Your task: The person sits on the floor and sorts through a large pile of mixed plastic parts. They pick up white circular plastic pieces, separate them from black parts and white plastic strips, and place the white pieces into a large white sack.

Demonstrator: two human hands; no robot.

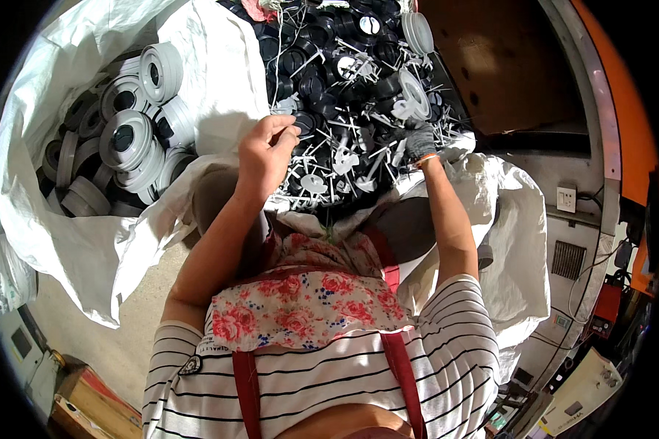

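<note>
My left hand (265, 155), bare, is at the near left side of a heap of black and grey plastic parts (344, 157). Its thumb and forefinger are bent together beside a black round cap (305, 123); whatever lies between them is too small to make out. On the heap's right side is my right hand (420, 143), in a dark grey glove with an orange band at the wrist. Its fingers blend into the dark parts, just below a grey plastic ring (415, 95). Thin light-grey sprues (337, 146) lie scattered across the pile.
A large white woven sack (220, 66) at the left holds several grey round plastic parts (126, 139). Another white sack (516, 241) hangs at the right. Beyond it are a wall socket (566, 198) and an orange panel (626, 95). A wooden box (88, 402) stands at lower left.
</note>
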